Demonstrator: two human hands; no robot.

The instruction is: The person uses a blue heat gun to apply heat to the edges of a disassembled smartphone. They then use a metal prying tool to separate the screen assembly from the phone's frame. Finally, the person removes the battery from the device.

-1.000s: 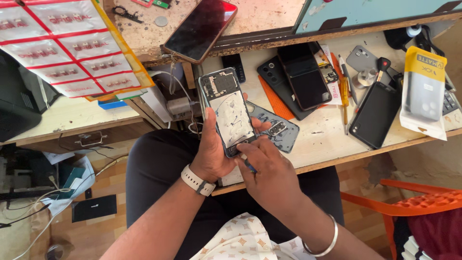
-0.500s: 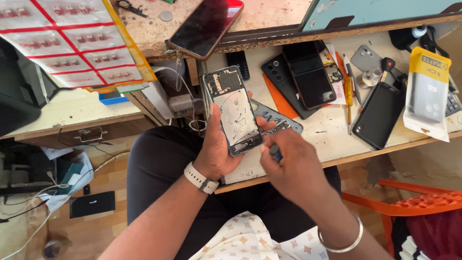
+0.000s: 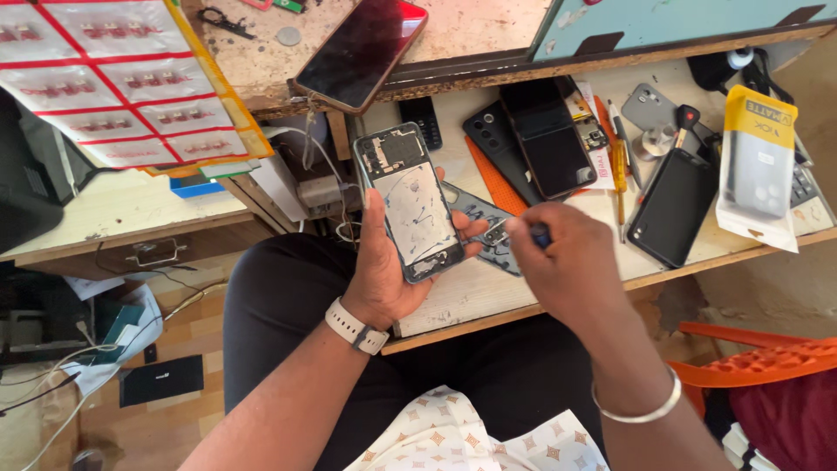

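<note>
My left hand (image 3: 390, 270) grips an opened phone (image 3: 410, 199) with its back removed, showing the circuit board and a scratched silver plate. It is held upright above the bench edge. My right hand (image 3: 567, 262) is closed around a small blue-handled tool (image 3: 538, 234) whose tip points left, just right of the phone's lower edge. A dark phone back cover (image 3: 479, 220) lies on the bench under both hands. My left wrist wears a white band, my right a silver bangle.
The bench (image 3: 558, 288) carries several black phones (image 3: 545, 139), an orange mat, a yellow-handled screwdriver (image 3: 619, 170) and a yellow-topped packet (image 3: 757, 161). A red phone (image 3: 362, 52) rests on the upper shelf. Red-lined parts sheets (image 3: 122, 78) lie at left; an orange chair (image 3: 758, 362) stands at right.
My right hand has moved right and up, away from the phone's lower edge, taking the tool with it. The left hand has kept the phone almost still.
</note>
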